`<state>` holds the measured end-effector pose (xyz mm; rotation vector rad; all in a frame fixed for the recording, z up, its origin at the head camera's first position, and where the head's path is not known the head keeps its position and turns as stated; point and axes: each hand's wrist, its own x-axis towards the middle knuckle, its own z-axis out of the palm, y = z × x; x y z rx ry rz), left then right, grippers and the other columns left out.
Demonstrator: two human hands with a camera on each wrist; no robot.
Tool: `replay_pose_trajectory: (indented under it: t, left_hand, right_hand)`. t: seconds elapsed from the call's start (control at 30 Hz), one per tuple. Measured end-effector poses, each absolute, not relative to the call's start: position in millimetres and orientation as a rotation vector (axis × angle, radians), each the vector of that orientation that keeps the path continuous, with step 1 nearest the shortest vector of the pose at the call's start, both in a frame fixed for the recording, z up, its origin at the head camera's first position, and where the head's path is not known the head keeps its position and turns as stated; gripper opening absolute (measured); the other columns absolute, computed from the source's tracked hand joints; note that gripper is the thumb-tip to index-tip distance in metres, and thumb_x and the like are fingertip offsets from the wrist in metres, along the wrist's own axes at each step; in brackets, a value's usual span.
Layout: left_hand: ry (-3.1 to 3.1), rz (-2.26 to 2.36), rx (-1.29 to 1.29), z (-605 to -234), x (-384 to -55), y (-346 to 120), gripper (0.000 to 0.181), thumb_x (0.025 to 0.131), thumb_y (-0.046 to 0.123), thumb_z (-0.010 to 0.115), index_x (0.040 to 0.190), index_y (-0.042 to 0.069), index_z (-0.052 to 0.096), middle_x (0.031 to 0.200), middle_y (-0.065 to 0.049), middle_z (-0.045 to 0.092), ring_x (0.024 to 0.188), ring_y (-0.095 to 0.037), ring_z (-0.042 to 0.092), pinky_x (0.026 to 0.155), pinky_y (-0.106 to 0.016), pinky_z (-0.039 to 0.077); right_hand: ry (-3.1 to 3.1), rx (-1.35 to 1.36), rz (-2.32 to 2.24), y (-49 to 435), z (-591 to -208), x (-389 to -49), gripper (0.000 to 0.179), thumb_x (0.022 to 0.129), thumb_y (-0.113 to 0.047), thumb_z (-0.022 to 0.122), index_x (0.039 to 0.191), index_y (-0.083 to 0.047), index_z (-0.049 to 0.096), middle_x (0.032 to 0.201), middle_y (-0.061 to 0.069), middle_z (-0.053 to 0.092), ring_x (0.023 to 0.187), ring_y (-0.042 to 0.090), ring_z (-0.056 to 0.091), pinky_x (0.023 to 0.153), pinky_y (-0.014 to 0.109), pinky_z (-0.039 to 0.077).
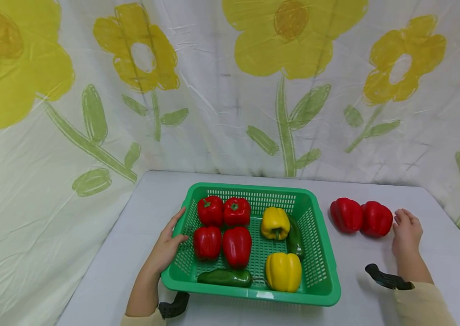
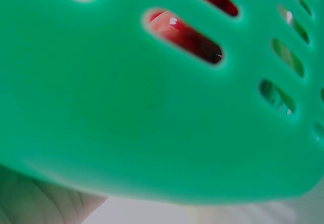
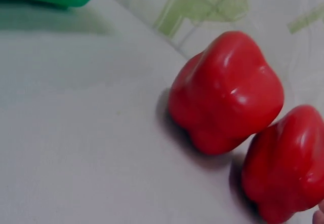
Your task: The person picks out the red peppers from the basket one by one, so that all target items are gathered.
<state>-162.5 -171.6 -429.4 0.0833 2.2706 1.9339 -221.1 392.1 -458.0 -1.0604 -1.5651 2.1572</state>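
Observation:
My left hand (image 1: 166, 249) holds the left rim of a green plastic basket (image 1: 254, 294), its thumb over the rim and its fingers along the outer side. In the left wrist view the slotted basket wall (image 2: 126, 107) covers most of the hand. Two red bell peppers (image 1: 346, 215) (image 3: 228, 92) lie side by side on the table to the right of the basket. Just beside the right-hand red bell pepper (image 1: 376, 219) is my right hand (image 1: 407, 232), fingers loosely bent, nothing in its grasp. Only fingertips (image 3: 319, 217) show in the right wrist view.
Inside the basket, several red bell peppers (image 1: 236, 246) sit at the left. Two yellow bell peppers (image 1: 283, 271) and two long green peppers (image 1: 225, 277) lie right and front. A flower-printed curtain (image 1: 213, 113) hangs behind the white table (image 1: 356, 262).

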Motion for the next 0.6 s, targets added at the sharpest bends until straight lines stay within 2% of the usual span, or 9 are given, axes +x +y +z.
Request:
replay_pose_trajectory:
  t: [0.13,0.23,0.47,0.53,0.6]
  left_hand:
    - [2.268,1.936,0.086,-429.3,-162.7,-171.6,0.069,0.088,-0.006,0.039,0.149,0.022,0.021,0.154,-0.013,0.019,0.131,-0.04,0.038,0.086,-0.047,0.051]
    - [2.268,1.937,0.089,-429.5,-162.8,-171.7,0.069,0.088,-0.006,0.038,0.149,0.022,0.021,0.154,-0.013,0.019,0.131,-0.04,0.038,0.086,-0.048,0.051]
    - [2.281,1.931,0.087,-429.7,-163.2,-172.5,0.069,0.088,-0.006,0.038,0.149,0.022,0.021,0.155,-0.012,0.018,0.131,-0.041,0.036,0.086,-0.049,0.051]
    - [2.282,1.931,0.083,-429.8,-163.1,-172.6,0.069,0.088,-0.006,0.038,0.149,0.022,0.021,0.155,-0.012,0.018,0.132,-0.04,0.036,0.087,-0.049,0.05]
    - [2.286,1.928,0.085,-429.9,-162.9,-172.5,0.069,0.088,-0.006,0.038,0.149,0.021,0.021,0.155,-0.011,0.017,0.134,-0.038,0.034,0.09,-0.048,0.049]
  right_hand:
    - [-1.449,-1.031,2.207,392.7,-449.1,-218.5,0.024,0.091,-0.031,0.056,0.113,-0.032,0.046,0.105,-0.019,0.047,0.126,-0.002,0.033,0.113,0.017,0.02]
    - [-1.407,-1.023,2.227,391.8,-441.9,-216.6,0.019,0.091,-0.029,0.056,0.108,-0.031,0.047,0.103,-0.019,0.047,0.125,-0.002,0.033,0.113,0.018,0.019]
    - [-1.381,-0.988,2.298,390.8,-440.1,-216.2,0.033,0.087,-0.032,0.062,0.115,-0.032,0.046,0.113,-0.019,0.046,0.129,-0.001,0.031,0.113,0.017,0.019]
    - [-1.433,-0.95,2.312,395.4,-446.5,-217.5,0.04,0.084,-0.036,0.065,0.119,-0.034,0.045,0.118,-0.021,0.045,0.129,-0.001,0.03,0.109,0.015,0.027]
    - [-1.46,-0.926,2.319,402.3,-452.0,-218.7,0.048,0.082,-0.039,0.066,0.124,-0.035,0.045,0.127,-0.023,0.042,0.133,0.0,0.027,0.108,0.013,0.027]
